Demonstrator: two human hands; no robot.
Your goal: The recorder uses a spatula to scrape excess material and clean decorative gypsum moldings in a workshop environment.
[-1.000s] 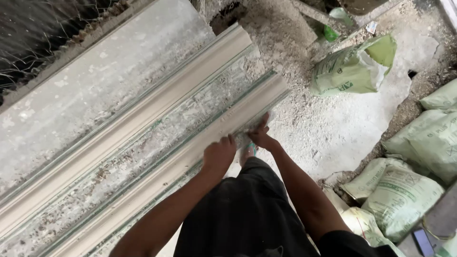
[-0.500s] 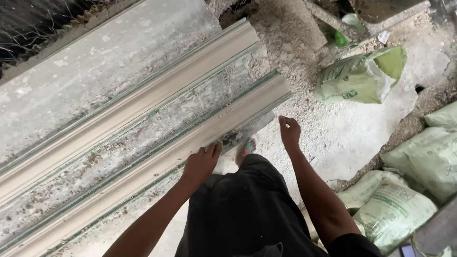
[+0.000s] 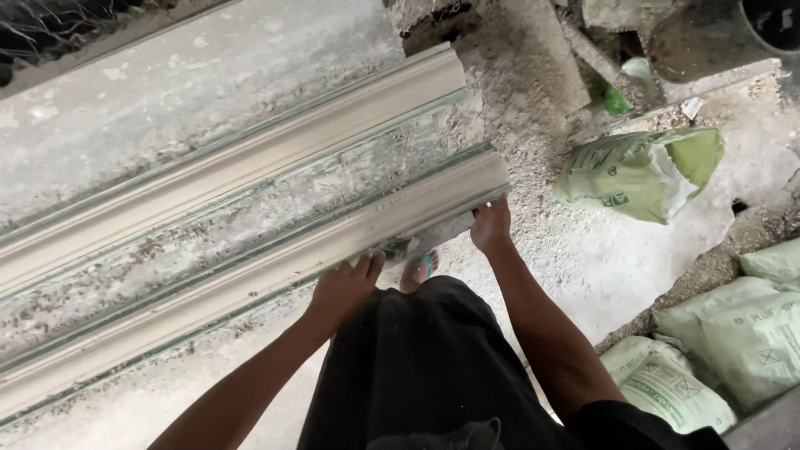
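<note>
Here both hands (image 3: 417, 258) apparently grip moulding (image 3: 333, 246); green sacks (image 3: 637, 175) nearby.

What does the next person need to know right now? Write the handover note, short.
Left hand: fingers on the near edge of the nearer long moulding, partway along it.
Right hand: gripping the same moulding at its end corner.
The nearer long moulding lies on the long bench, parallel to a second moulding farther back; rough crumbly debris sits between them.
Done: both hands are on the nearer piece. It is not lifted; it rests flat on the bench.
Left: judging from the grip, moving or freeing this piece, though I can't be sure.
Mind the green-and-white sacks on the floor to the right.
</note>
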